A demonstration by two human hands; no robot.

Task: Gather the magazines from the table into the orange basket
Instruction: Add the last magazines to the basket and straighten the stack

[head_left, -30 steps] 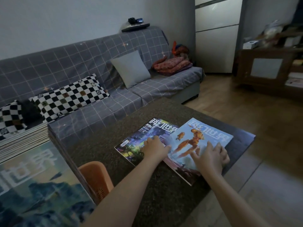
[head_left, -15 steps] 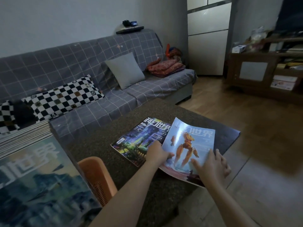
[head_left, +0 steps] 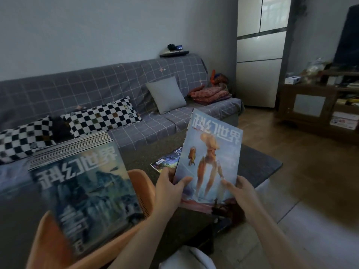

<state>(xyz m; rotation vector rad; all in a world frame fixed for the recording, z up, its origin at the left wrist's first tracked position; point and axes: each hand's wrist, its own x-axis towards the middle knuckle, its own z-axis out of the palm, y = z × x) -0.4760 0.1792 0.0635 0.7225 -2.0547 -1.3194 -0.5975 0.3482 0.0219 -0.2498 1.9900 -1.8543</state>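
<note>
A magazine with an orange robot on its pale blue cover (head_left: 209, 162) is lifted off the dark table (head_left: 258, 164), tilted up toward me. My left hand (head_left: 170, 188) grips its lower left edge, thumb on the cover. My right hand (head_left: 240, 191) holds its lower right edge. A second, darker magazine (head_left: 167, 162) lies flat on the table behind it, mostly hidden. The orange basket (head_left: 139, 183) stands at the lower left, filled with a thick stack of magazines whose top cover (head_left: 87, 191) shows blue mountains.
A grey checked sofa (head_left: 124, 90) with chequered pillows (head_left: 104, 115) and a grey cushion (head_left: 166, 96) runs behind the table. A wooden cabinet (head_left: 310, 101) stands at the right on the wooden floor. A white cupboard (head_left: 260, 74) stands at the back.
Both hands have raised the robot-cover magazine from flat on the table to a tilted position in the air. The view has swung left toward the basket.
</note>
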